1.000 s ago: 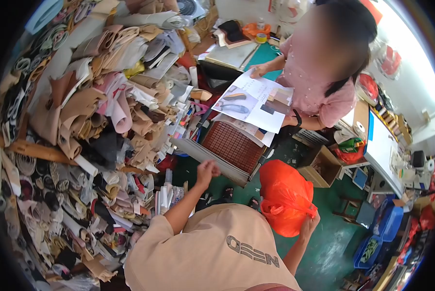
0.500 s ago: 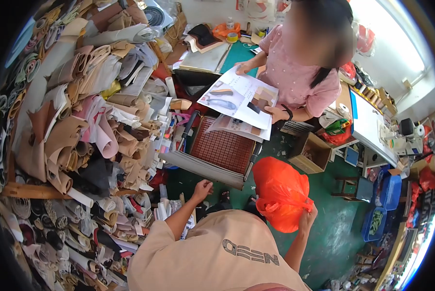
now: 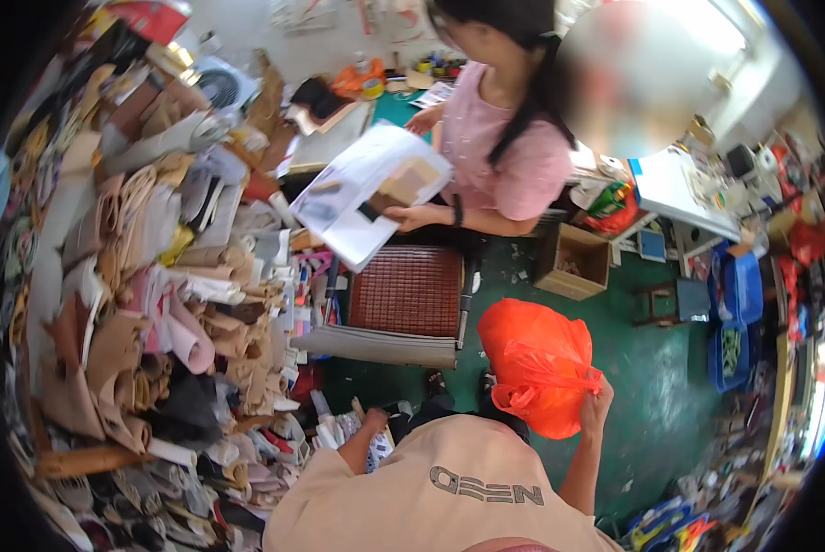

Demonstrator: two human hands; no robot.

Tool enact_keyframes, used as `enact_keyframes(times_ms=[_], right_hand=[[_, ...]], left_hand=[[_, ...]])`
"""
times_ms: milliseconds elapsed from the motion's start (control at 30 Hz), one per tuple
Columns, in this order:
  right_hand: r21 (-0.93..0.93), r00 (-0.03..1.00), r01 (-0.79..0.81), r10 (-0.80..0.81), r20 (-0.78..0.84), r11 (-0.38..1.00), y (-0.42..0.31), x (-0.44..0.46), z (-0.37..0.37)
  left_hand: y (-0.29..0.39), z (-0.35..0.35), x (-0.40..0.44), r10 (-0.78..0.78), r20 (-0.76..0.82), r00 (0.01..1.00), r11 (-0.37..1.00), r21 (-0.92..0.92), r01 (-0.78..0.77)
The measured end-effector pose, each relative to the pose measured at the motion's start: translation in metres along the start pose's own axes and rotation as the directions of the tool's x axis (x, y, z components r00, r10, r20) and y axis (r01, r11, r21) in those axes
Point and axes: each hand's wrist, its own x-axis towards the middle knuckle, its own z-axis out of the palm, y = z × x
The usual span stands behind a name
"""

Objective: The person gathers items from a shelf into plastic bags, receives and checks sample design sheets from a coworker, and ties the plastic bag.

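Note:
My right hand (image 3: 597,401) grips the gathered neck of a full red plastic bag (image 3: 536,359), which hangs over the green floor at my right side. Low on the left, my left hand (image 3: 374,422) is beside some white rolls (image 3: 325,414); its fingers are too small and dark to make out. Across from me, a person in a pink top (image 3: 486,156) holds printed sheets (image 3: 362,193) with brown swatches, above a chair with a reddish-brown woven seat (image 3: 405,290).
Piled material rolls (image 3: 109,368) fill the left side. A cardboard box (image 3: 573,262), a small stool (image 3: 679,302) and blue baskets (image 3: 742,287) stand on the right. Behind them is a white worktable (image 3: 675,202). A fan (image 3: 217,87) sits at the back left.
My left hand has dropped lower, toward the rolls. The person in pink has turned and shifted left with the sheets, uncovering the chair seat. My right hand still has the red bag.

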Motion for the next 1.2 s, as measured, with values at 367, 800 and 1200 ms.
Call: enact_keyframes(times_ms=[367,800,1200], right_hand=[[0.03,0.981,0.002,0.004,-0.196,1.0,0.04,0.02,-0.051],[0.067,0.984,-0.091,0.1,-0.148,0.994,0.061,0.081,-0.083],[0.145,0.98,-0.091,0.114,-0.162,0.985,0.094,0.103,-0.076]], left_hand=[[0.172,-0.075,0.049,0.093,0.104,0.99,0.785,-0.619,-0.008],[0.501,-0.214,-0.001,0.54,-0.486,0.688,0.575,-0.384,-0.722],[0.585,-0.217,0.03,0.552,-0.518,0.653,0.834,0.328,-0.445]])
